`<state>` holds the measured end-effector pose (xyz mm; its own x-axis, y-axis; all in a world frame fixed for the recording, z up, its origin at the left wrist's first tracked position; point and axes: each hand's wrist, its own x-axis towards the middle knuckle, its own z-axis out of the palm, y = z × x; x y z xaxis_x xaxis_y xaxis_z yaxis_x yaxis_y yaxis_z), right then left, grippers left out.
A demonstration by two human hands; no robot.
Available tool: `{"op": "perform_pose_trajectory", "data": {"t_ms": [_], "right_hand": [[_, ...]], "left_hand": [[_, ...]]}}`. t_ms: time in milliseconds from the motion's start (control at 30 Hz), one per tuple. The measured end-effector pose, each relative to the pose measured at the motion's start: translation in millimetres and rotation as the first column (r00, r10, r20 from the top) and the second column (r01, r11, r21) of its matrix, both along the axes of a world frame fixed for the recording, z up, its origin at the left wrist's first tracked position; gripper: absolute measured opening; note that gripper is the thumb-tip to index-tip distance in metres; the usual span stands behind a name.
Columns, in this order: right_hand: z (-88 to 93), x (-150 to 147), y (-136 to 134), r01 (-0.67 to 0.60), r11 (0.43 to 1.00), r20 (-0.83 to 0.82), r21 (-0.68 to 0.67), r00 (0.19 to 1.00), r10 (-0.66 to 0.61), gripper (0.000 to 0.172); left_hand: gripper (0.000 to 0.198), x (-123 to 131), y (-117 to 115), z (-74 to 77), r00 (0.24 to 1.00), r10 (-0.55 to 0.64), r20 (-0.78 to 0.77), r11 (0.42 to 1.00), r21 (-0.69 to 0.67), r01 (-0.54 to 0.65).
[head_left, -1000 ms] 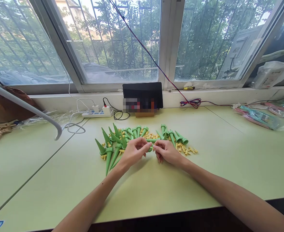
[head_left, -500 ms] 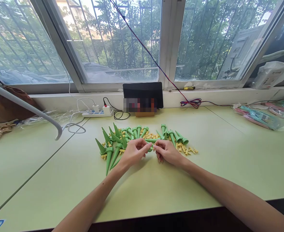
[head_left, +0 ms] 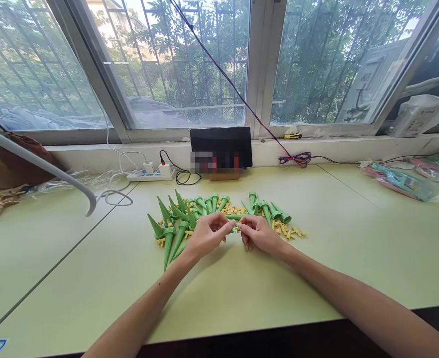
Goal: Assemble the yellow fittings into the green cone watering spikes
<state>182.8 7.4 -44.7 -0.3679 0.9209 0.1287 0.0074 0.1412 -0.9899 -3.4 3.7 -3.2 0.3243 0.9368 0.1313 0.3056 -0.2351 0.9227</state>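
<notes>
Several green plastic cone spikes (head_left: 174, 221) lie in a heap on the pale green table (head_left: 242, 293), mixed with small yellow plastic pieces (head_left: 288, 231). My left hand (head_left: 206, 236) and my right hand (head_left: 259, 233) meet in front of the heap, fingertips pinched together. Between them I grip a green spike (head_left: 235, 228), mostly hidden by my fingers. Whether my right fingers also hold a yellow piece I cannot tell.
A black tablet (head_left: 221, 149) stands at the back by the window sill. A white power strip (head_left: 150, 174) with cables lies to its left. A white curved tube (head_left: 40, 166) crosses the left side. Plastic bags (head_left: 402, 181) lie at the far right.
Both hands have lifted very slightly toward the heap, still pinched together on the same piece. Otherwise nothing has moved.
</notes>
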Motion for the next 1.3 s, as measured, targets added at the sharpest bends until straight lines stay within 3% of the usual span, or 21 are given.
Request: {"op": "perform_pose_trajectory", "data": {"t_ms": [733,1300], "right_hand": [[-0.7,2.3,3.0,0.012,1.000,-0.063,-0.008,0.998,-0.013,0.030],[3.0,1.5,2.3,-0.008,0.999,-0.160,-0.042,0.987,0.001,0.032]], "left_hand": [[0.026,-1.9,0.6,-4.7,0.997,-0.014,-0.075,0.989,0.145,0.025],[0.025,-1.7,0.1,-2.8,0.999,-0.029,-0.027,0.994,0.106,0.031]]}}
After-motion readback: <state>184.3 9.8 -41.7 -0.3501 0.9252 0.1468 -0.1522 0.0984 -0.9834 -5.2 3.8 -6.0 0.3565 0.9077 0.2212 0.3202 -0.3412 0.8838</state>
